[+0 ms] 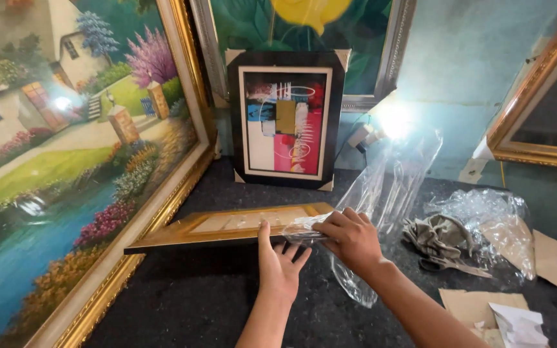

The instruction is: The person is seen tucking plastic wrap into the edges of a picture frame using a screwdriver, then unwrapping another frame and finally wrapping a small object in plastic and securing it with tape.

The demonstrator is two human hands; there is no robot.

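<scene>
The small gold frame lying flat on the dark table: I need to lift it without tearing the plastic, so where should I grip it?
Probably the near long edge of the small gold frame, from your side: it lies flat, that rail is bare left of the left hand, while the clear plastic wrap under the right hand covers its right end.

Left hand (280,261) and right hand (351,237) are bare. No gloves, rings or watch visible. Both forearms are uncovered, sleeveless to the frame edge.
</scene>
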